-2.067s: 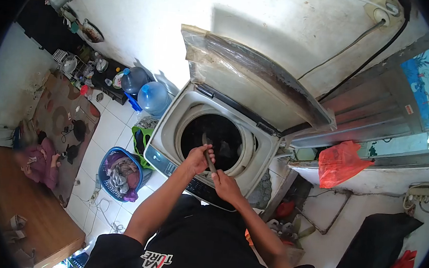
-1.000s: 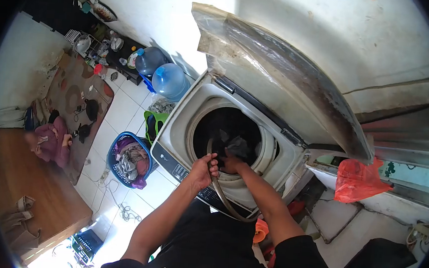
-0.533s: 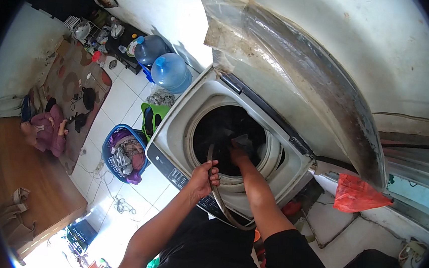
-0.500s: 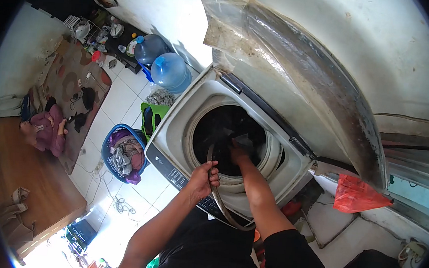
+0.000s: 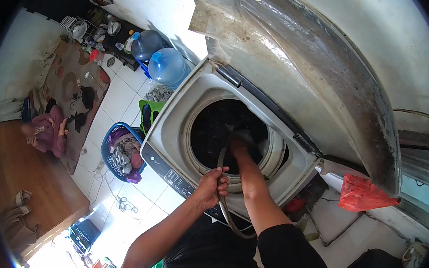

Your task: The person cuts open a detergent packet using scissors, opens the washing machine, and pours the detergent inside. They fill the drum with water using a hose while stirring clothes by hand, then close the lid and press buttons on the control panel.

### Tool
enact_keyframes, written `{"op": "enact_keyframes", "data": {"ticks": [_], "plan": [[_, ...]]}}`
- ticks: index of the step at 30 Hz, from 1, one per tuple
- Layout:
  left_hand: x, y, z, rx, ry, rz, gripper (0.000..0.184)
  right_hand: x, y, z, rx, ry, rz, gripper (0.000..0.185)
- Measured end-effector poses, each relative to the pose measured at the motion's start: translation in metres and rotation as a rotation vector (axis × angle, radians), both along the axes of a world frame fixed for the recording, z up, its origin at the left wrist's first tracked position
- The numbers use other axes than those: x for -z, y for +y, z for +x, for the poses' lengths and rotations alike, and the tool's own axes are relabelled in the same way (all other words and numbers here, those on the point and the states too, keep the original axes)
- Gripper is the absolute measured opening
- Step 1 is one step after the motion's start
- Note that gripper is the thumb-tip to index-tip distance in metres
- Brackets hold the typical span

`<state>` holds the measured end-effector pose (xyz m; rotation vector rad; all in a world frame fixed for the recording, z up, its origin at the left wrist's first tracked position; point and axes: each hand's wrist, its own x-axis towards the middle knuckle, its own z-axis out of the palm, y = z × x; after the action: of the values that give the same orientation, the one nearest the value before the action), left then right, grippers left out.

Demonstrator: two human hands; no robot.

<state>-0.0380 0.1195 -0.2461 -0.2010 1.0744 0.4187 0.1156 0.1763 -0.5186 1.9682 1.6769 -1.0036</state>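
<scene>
A top-loading washing machine (image 5: pixel 167 130) stands before me with its lid (image 5: pixel 330 72) raised. My left hand (image 5: pixel 213 187) is closed around a flexible hose (image 5: pixel 226 213) at the machine's front edge. The hose's upper end points into the dark drum (image 5: pixel 215 129), and its lower part curves down in front of the machine. My right hand (image 5: pixel 239 145) reaches down inside the drum, right of the hose end. Its fingers are blurred and lost in the dark, so what they touch is hidden. The contents of the drum are dark and hard to make out.
A blue basket of clothes (image 5: pixel 110 151) and a green bag (image 5: pixel 147 116) stand left of the machine. Behind them are large water bottles (image 5: pixel 169 67). A person (image 5: pixel 48 131) sits on the far left. A red plastic bag (image 5: pixel 366 195) hangs at right.
My left hand has shifted a little right and down with the hose, whose upper part now stands straighter. My right hand is still in the drum. The whole view has tilted slightly.
</scene>
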Motion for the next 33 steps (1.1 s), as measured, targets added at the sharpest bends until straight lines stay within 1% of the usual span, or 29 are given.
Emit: {"op": "enact_keyframes", "data": {"ticks": [1, 2, 4, 5, 7, 8, 10, 11, 13, 14, 16, 17, 19, 20, 21, 22, 23, 25, 26, 28, 29, 31, 32, 33], "plan": [[-0.001, -0.001, 0.003, 0.008, -0.009, 0.003, 0.024, -0.001, 0.0, 0.001, 0.039, 0.018, -0.054, 0.058], [-0.002, -0.002, 0.005, 0.007, -0.014, 0.003, 0.024, -0.003, 0.001, 0.002, 0.039, 0.013, -0.054, 0.058], [-0.003, -0.003, 0.007, 0.001, -0.021, 0.001, 0.024, -0.005, 0.004, 0.001, 0.082, 0.135, -0.039, 0.046], [-0.004, -0.003, 0.006, -0.004, -0.024, 0.001, 0.024, -0.004, 0.006, 0.003, 0.077, 0.132, -0.039, 0.046], [-0.004, -0.003, 0.006, -0.002, -0.076, -0.003, 0.024, -0.002, 0.009, 0.01, 0.182, 0.345, -0.073, 0.033], [-0.006, -0.003, 0.006, -0.003, -0.08, -0.007, 0.024, 0.006, 0.003, 0.01, 0.183, 0.341, -0.077, 0.033], [-0.009, -0.002, 0.006, -0.017, -0.09, 0.006, 0.023, 0.026, -0.011, 0.005, 0.26, 0.214, 0.454, 0.024], [-0.01, -0.003, 0.006, -0.018, -0.092, 0.004, 0.023, 0.036, -0.012, 0.002, 0.259, 0.212, 0.451, 0.024], [-0.011, -0.002, 0.006, -0.005, -0.085, 0.006, 0.027, 0.046, -0.005, -0.004, 0.851, 0.574, 0.379, 0.02], [-0.012, -0.001, 0.007, -0.002, -0.086, 0.011, 0.027, 0.046, -0.002, -0.003, 0.853, 0.574, 0.385, 0.02], [-0.015, 0.001, 0.006, -0.003, -0.097, 0.018, 0.028, 0.042, 0.005, -0.003, 1.35, 1.031, 0.139, 0.021], [-0.015, 0.002, 0.005, 0.002, -0.097, 0.025, 0.028, 0.032, 0.01, -0.006, 1.351, 1.037, 0.146, 0.021], [-0.015, 0.005, 0.004, -0.016, -0.09, 0.02, 0.024, 0.006, 0.018, -0.008, 1.399, 0.988, 0.275, 0.032], [-0.013, 0.006, 0.003, -0.015, -0.089, 0.026, 0.024, -0.008, 0.022, -0.003, 1.397, 0.993, 0.278, 0.032], [-0.01, 0.006, 0.001, -0.023, -0.095, 0.027, 0.024, -0.022, 0.022, 0.007, 0.93, 0.625, 0.535, 0.04], [-0.008, 0.005, -0.002, -0.03, -0.099, 0.027, 0.024, -0.028, 0.022, 0.017, 0.446, 0.25, 0.734, 0.049], [-0.007, 0.005, -0.004, -0.033, -0.096, 0.027, 0.024, -0.019, 0.023, 0.025, 0.445, 0.254, 0.733, 0.049], [-0.004, 0.007, -0.008, -0.066, -0.115, 0.015, 0.024, -0.002, 0.031, 0.042, 0.236, 0.025, 0.618, 0.064], [-0.005, 0.008, -0.008, -0.066, -0.114, 0.018, 0.024, -0.003, 0.037, 0.049, 0.236, 0.027, 0.621, 0.064], [-0.007, 0.011, -0.011, -0.069, -0.098, 0.012, 0.025, -0.003, 0.054, 0.059, 0.264, 0.117, 0.429, 0.091], [-0.008, 0.013, -0.012, -0.075, -0.094, 0.015, 0.025, -0.002, 0.064, 0.061, 0.259, 0.123, 0.431, 0.091], [-0.009, 0.015, -0.014, -0.084, -0.095, 0.017, 0.025, 0.002, 0.081, 0.062, 0.256, 0.15, 0.279, 0.107], [-0.008, 0.016, -0.015, -0.093, -0.092, 0.014, 0.025, 0.003, 0.085, 0.061, 0.247, 0.153, 0.275, 0.107], [-0.007, 0.017, -0.016, -0.1, -0.093, 0.016, 0.026, 0.004, 0.088, 0.061, 0.242, 0.15, 0.241, 0.114]]}}
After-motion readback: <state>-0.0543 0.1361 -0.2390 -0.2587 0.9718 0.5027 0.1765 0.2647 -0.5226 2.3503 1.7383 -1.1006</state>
